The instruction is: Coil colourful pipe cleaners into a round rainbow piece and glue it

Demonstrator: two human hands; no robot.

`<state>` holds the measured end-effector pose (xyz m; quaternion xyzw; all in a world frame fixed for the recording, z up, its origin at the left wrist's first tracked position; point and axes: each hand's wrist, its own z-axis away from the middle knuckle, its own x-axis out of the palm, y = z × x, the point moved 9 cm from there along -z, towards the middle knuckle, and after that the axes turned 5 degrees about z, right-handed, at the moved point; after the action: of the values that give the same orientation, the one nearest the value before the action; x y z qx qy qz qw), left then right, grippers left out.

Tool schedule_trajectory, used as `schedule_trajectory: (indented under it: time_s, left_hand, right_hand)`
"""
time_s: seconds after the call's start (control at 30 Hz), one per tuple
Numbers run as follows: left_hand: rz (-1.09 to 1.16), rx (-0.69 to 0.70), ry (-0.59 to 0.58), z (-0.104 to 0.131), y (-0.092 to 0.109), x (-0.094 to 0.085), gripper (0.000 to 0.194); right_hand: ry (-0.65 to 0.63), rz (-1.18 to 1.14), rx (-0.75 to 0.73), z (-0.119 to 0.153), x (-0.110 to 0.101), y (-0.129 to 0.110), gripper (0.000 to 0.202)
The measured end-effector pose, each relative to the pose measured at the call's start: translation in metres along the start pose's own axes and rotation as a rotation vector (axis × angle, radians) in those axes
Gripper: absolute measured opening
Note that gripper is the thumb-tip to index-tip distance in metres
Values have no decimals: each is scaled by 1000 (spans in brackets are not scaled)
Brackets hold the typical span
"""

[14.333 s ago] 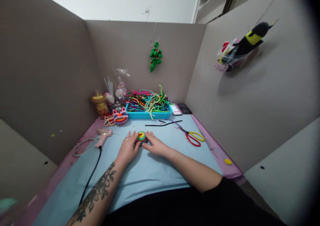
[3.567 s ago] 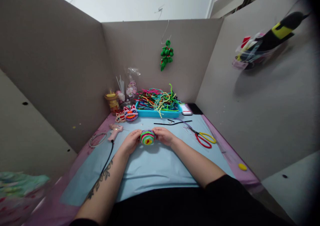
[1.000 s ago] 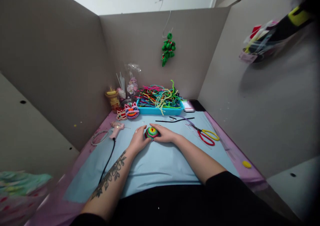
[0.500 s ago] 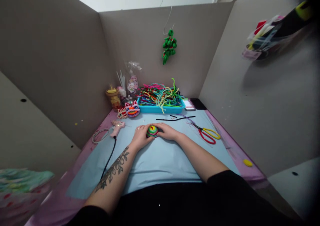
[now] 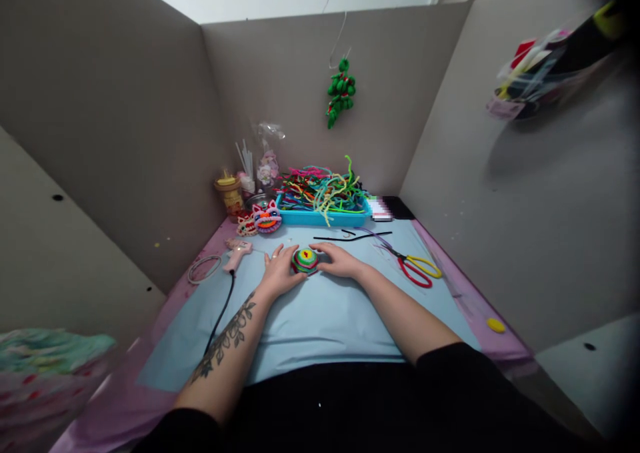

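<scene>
A round, domed piece of coiled fuzzy pipe cleaner (image 5: 305,261), with green, red and teal rings and a yellow centre marked in red, rests on the blue table cover (image 5: 320,313). On its left side, my left hand (image 5: 281,270) curves around it with the fingers spread; whether the thumb touches its edge I cannot tell. At the right, my right hand (image 5: 341,261) lies with thumb and fingers apart, and a dark patch shows between that hand and the coil. A pink glue gun (image 5: 237,257) lies left of my left hand.
Behind stands a blue tray (image 5: 323,219) heaped with pipe cleaners (image 5: 320,189). Beside it sit lion-head figures (image 5: 267,217) and a jar (image 5: 229,198). Red-and-yellow-handled scissors (image 5: 414,267) and black pipe cleaners (image 5: 353,237) lie to the right. Grey panels (image 5: 280,79) enclose the table.
Both hands have loosened from the coil. The left fingers have spread and the right hand has drawn slightly away to the right, showing more of the coil.
</scene>
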<state>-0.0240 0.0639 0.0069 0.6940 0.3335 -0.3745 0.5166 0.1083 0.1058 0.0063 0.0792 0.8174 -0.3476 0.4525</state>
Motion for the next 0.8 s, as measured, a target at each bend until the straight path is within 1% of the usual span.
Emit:
schedule_trajectory:
  time_s: [0.1,0.2,0.27,0.33,0.37,0.43,0.47,0.53,0.57,0.63,0.7,0.8]
  left_hand:
    - [-21,8,6,0,5,1,67]
    - [-21,16,29,0,10,1,58]
    - [-2,2,46,1,9,0,62]
    - [43,-26,94,1,3,-6,68]
    - [74,-41,135,2,-1,-10,69]
    - [137,-63,225,6,-8,-19,59]
    - [162,-60,251,8,-10,-22,52]
    - [187,-38,218,12,-9,-21,44]
    - [187,-29,173,13,-7,-18,44]
    - [172,-17,89,15,-1,-13,48]
    - [151,-9,20,15,5,-11,53]
    - [99,-33,-34,8,10,-12,58]
  right_hand:
    - [22,6,-43,-2,3,-12,57]
    - [19,12,-54,-4,6,-19,53]
    - [27,3,-32,-3,3,-18,55]
    - [66,-3,18,-1,-5,-14,57]
    - [91,9,43,0,-10,-13,55]
    - [120,73,57,3,-16,-16,52]
    - [98,104,34,3,-14,-22,51]
    - [17,149,-1,3,-5,-32,56]
    - [-40,168,-3,3,3,-35,62]
    - [-124,193,21,2,15,-38,72]
    - [-188,196,62,1,25,-37,74]
    - [-238,159,112,1,33,-35,78]
